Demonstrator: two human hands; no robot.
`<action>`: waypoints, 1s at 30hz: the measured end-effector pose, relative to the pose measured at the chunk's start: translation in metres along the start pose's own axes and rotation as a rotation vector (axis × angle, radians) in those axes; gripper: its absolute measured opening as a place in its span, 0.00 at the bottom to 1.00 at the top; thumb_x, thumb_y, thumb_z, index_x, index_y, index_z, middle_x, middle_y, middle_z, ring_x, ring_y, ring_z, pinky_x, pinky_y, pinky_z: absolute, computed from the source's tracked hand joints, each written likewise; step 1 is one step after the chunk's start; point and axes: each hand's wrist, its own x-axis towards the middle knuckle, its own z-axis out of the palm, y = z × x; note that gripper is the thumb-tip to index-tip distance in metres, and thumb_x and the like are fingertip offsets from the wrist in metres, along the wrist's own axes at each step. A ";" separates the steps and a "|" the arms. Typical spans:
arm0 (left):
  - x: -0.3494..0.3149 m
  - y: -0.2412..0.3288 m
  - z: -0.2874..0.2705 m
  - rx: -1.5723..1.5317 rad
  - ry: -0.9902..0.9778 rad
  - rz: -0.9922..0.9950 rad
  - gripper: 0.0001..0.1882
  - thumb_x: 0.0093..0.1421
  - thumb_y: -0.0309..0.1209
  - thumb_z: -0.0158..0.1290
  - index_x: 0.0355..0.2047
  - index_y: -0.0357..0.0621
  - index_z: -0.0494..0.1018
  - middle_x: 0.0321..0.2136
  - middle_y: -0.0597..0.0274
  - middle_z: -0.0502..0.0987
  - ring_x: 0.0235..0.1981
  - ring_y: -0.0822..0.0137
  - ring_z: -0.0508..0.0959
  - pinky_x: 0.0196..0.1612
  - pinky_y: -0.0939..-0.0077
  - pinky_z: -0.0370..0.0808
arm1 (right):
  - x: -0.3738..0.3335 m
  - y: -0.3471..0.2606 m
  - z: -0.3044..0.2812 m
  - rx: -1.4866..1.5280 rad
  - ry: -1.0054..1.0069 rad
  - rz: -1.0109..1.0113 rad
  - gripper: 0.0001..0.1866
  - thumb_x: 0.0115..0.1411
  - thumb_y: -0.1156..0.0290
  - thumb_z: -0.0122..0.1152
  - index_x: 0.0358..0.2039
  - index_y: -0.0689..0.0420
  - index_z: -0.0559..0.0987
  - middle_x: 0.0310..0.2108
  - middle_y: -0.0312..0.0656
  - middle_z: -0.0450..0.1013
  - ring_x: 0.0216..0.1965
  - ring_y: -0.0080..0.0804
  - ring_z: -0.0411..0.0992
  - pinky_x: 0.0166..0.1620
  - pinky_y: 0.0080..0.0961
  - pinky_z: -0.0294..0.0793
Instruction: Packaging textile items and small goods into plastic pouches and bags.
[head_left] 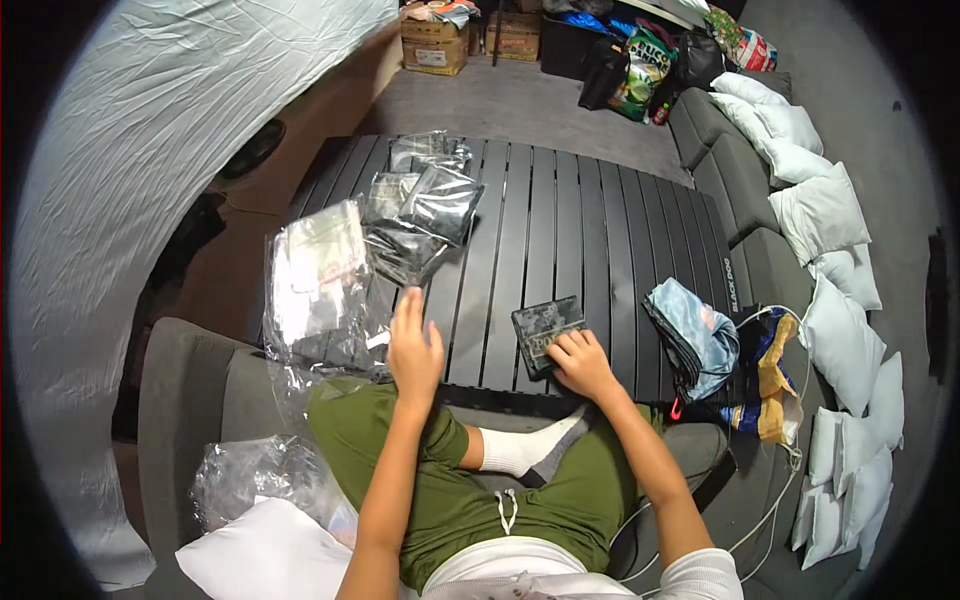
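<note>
A dark camouflage-patterned wallet (543, 326) lies at the near edge of the black slatted table (620, 240). My right hand (581, 362) has its fingers curled over the wallet's right side. Apart from it, my left hand (416, 352) is raised near the table's front edge with fingers stretched out and nothing in them. Just beyond its fingertips is a pile of dark flat items in transparent plastic sleeves (440, 205). To the left of that hand, a stack of transparent plastic bags (318, 260) hangs over the table's near-left side.
Right of the wallet, a blue-grey folded cloth bag (695, 335) sits beside a yellow and blue package (778, 385) and a white cable. White pillows (825, 215) line the grey sofa (705, 140). Crumpled plastic (245, 475) and a white cushion (265, 555) lie at my left.
</note>
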 end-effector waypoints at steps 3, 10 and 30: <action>0.022 -0.017 -0.018 -0.344 -0.014 -0.267 0.24 0.49 0.18 0.48 0.50 0.37 0.66 0.46 0.51 0.70 0.44 0.62 0.72 0.46 0.74 0.68 | -0.002 -0.025 -0.017 0.139 0.092 0.091 0.19 0.41 0.64 0.60 0.36 0.55 0.72 0.37 0.39 0.67 0.42 0.37 0.63 0.49 0.37 0.58; 0.056 0.036 -0.033 0.031 0.182 0.091 0.24 0.51 0.18 0.43 0.51 0.41 0.65 0.50 0.60 0.68 0.45 0.61 0.69 0.50 0.73 0.64 | -0.047 -0.083 0.011 1.938 0.946 1.474 0.19 0.53 0.69 0.54 0.45 0.59 0.66 0.42 0.44 0.67 0.45 0.35 0.66 0.46 0.29 0.68; 0.000 0.016 0.008 -0.557 -1.117 -0.633 0.22 0.58 0.50 0.43 0.27 0.44 0.74 0.11 0.69 0.67 0.13 0.77 0.66 0.17 0.83 0.60 | -0.043 -0.028 -0.002 1.141 0.337 1.601 0.25 0.56 0.47 0.50 0.40 0.56 0.63 0.20 0.40 0.68 0.12 0.27 0.68 0.12 0.18 0.66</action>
